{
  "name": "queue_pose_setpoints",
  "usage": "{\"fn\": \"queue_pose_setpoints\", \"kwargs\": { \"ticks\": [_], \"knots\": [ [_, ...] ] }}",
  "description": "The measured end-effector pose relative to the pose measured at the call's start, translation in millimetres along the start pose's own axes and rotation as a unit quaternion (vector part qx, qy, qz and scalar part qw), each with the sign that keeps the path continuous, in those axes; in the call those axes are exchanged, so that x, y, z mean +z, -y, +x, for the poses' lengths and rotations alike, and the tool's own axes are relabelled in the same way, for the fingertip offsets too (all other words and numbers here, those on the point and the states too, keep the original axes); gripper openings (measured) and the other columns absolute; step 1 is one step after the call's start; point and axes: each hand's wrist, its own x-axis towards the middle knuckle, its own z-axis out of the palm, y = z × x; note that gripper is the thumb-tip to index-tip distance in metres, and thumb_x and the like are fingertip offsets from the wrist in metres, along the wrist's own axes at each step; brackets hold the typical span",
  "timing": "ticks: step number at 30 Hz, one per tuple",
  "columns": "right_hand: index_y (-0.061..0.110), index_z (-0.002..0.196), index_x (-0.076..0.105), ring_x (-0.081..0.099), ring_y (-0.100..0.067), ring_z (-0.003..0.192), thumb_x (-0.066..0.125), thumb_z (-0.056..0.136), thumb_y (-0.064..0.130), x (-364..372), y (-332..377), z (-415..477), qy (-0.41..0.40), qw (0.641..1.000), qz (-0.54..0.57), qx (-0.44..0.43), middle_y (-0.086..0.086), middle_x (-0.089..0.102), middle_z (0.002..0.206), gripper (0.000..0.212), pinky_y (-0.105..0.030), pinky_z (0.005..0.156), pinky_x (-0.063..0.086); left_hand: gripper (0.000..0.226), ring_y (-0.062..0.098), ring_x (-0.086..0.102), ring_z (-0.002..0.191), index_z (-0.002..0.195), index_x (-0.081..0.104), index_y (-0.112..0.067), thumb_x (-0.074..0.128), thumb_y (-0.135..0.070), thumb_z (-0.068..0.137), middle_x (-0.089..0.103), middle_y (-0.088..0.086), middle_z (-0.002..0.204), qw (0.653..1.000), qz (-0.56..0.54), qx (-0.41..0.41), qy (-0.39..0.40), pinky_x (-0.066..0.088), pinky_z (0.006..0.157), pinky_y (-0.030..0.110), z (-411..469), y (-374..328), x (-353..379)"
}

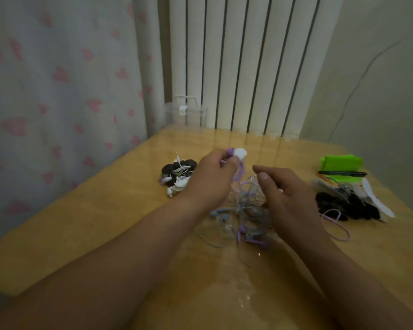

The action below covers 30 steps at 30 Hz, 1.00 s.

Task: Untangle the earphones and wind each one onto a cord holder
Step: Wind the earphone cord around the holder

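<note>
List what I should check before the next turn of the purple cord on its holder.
1. Left hand grips the white cord holder: ok.
2. Purple cord hangs from the holder: ok.
3. Purple cord free of the tangle of earphones: not ok, it runs down into it.
4. Right hand pinches a cord: cannot tell.
5. Pile of wound earphones lies apart from the tangle: ok.

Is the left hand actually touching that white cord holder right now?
Touching. In the head view the left hand pinches the white cord holder at its fingertips, and the purple cord hangs down from the same grip.
</note>
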Motion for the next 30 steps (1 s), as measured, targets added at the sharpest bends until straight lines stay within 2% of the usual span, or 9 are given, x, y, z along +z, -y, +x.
{"fn": "queue_pose_setpoints", "kwargs": {
  "ticks": [3,5,7,10,13,18,21,24,30],
  "knots": [
    [0.029,0.106,0.072,0.064,-0.001,0.093,0.054,0.106,0.027,-9.3,-4.7,8.9,-0.083,0.997,0.008,0.006,0.008,0.069,0.104,0.018,-0.049,0.082,0.058,0.013,0.015,0.061,0.095,0.11,0.061,-0.027,0.05,-0.033,0.106,0.064,-0.003,0.104,0.975,0.205,0.066,-0.043,0.048,0.086,0.036,1.8,21.6,-35.2],
    [0.028,0.102,0.07,0.063,-0.001,0.091,0.053,0.106,0.025,-15.8,-7.7,13.8,-0.118,0.992,0.024,0.02,0.004,0.069,0.104,0.018,-0.049,0.083,0.057,0.025,0.027,0.055,0.109,0.116,0.064,-0.022,0.046,-0.035,0.106,0.058,0.003,0.115,0.901,0.412,0.123,-0.051,0.044,0.093,0.043,-4.2,49.3,-56.3],
    [0.028,0.1,0.071,0.064,-0.007,0.095,0.052,0.106,0.027,-17.7,-11.5,15.4,-0.129,0.99,0.038,0.031,0.004,0.069,0.105,0.02,-0.05,0.083,0.058,0.033,0.029,0.046,0.123,0.129,0.062,-0.029,0.04,-0.042,0.109,0.052,0.0,0.134,0.843,0.523,0.126,-0.006,0.038,0.098,0.047,-7.5,71.2,-68.1],
    [0.023,0.1,0.071,0.063,-0.002,0.093,0.052,0.105,0.024,-15.0,-15.6,15.3,-0.122,0.992,0.032,0.032,0.001,0.07,0.104,0.02,-0.033,0.084,0.055,0.036,0.028,0.04,0.132,0.137,0.059,-0.036,0.038,-0.044,0.108,0.049,-0.005,0.143,0.839,0.529,0.125,0.034,0.034,0.102,0.047,8.6,83.1,-73.8],
    [0.022,0.099,0.071,0.062,0.003,0.09,0.053,0.105,0.022,-15.5,-18.0,15.0,-0.109,0.994,0.009,0.024,-0.001,0.07,0.102,0.019,-0.016,0.076,0.048,0.025,0.031,0.046,0.124,0.127,0.064,-0.031,0.053,-0.034,0.104,0.057,-0.001,0.134,0.82,0.554,0.143,0.015,0.036,0.095,0.045,26.8,84.4,-73.7],
    [0.022,0.098,0.072,0.062,-0.011,0.094,0.055,0.104,0.022,-22.7,-23.9,15.7,-0.124,0.992,0.002,0.034,-0.001,0.07,0.1,0.018,-0.029,0.078,0.048,0.034,0.03,0.054,0.114,0.115,0.067,-0.026,0.037,-0.038,0.106,0.063,0.0,0.122,0.829,0.532,0.17,-0.03,0.04,0.087,0.045,22.4,87.0,-73.2],
    [0.019,0.098,0.072,0.062,-0.012,0.092,0.055,0.103,0.021,-25.8,-24.9,17.4,-0.129,0.991,0.009,0.039,-0.002,0.07,0.1,0.018,-0.021,0.075,0.045,0.047,0.024,0.046,0.135,0.133,0.061,-0.038,0.031,-0.057,0.102,0.055,-0.008,0.14,0.868,0.476,0.139,0.013,0.035,0.108,0.051,10.2,84.9,-75.7],
    [0.02,0.097,0.071,0.06,-0.01,0.091,0.055,0.103,0.02,-24.6,-24.0,18.2,-0.13,0.991,0.004,0.028,0.0,0.068,0.099,0.017,-0.011,0.072,0.039,0.066,0.016,0.027,0.151,0.15,0.045,-0.047,0.026,-0.076,0.094,0.039,-0.011,0.158,0.838,0.524,0.123,0.094,0.012,0.126,0.054,12.6,87.1,-83.8],
    [0.02,0.099,0.07,0.06,-0.01,0.092,0.053,0.104,0.021,-25.7,-24.8,17.9,-0.145,0.989,0.014,0.012,0.0,0.067,0.1,0.018,-0.016,0.074,0.043,0.063,0.023,0.025,0.153,0.154,0.039,-0.044,0.047,-0.07,0.097,0.032,-0.004,0.163,0.844,0.529,0.086,0.038,0.006,0.125,0.058,25.8,88.3,-82.5]
  ]
}}
